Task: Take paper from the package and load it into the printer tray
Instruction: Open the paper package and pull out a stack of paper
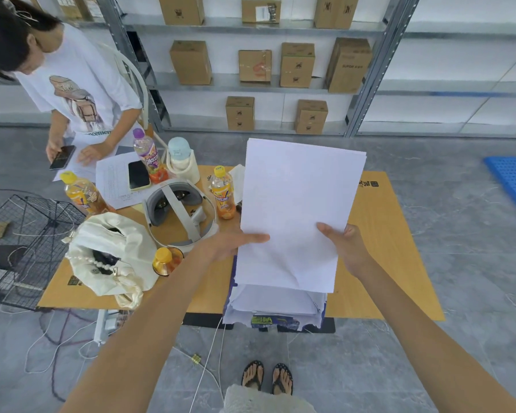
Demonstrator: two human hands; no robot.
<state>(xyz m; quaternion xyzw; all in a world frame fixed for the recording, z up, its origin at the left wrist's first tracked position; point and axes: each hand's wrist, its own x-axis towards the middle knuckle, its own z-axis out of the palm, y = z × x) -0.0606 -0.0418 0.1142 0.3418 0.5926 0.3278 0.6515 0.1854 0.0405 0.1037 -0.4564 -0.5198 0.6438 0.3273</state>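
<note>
A thin stack of white paper is held up above the table, tilted away from me. My left hand grips its left edge with the thumb on top. My right hand grips its right edge the same way. Directly below the sheets lies the opened paper package, its torn white and blue wrapper showing more white paper inside, at the table's near edge. No printer or printer tray is in view.
The wooden table also holds a white headset, a cream bag, several drink bottles, a phone and papers. A person stands at the far left. Wire baskets sit left; cables cross the floor.
</note>
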